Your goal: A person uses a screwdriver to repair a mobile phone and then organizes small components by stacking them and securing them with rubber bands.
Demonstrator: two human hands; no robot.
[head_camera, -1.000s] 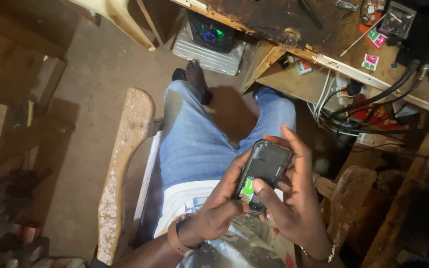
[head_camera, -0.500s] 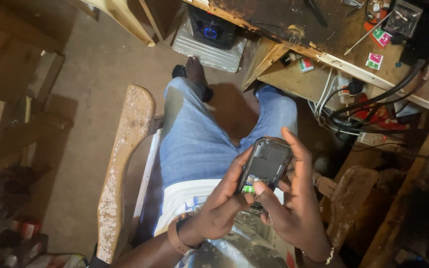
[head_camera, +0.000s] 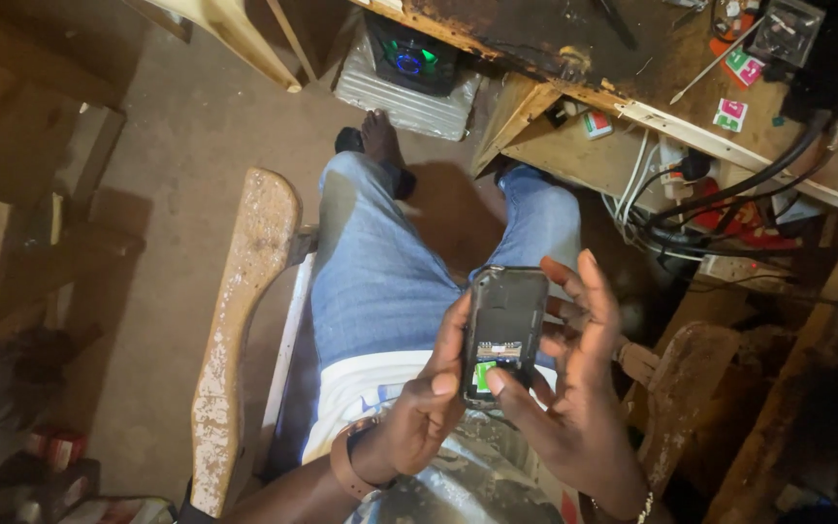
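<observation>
The phone point(head_camera: 503, 330), its back cover off and a green card showing in its slot, sits above the lap, pinched along its edges by the left hand point(head_camera: 422, 412) and the right hand point(head_camera: 574, 388). It looks light, stiff and smooth, with fragile exposed parts, so the edges are the safest hold. The cluttered surface point(head_camera: 632, 68) lies beyond the knees.

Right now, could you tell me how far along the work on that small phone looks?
Done: the phone has its back cover off and its battery bay looks empty.
In hand: the left hand grips the phone's side while the right hand cradles it, thumb pressing a small green card near the lower end.
Left: whether the card is fully seated cannot be told; no battery or cover is visible nearby.
</observation>
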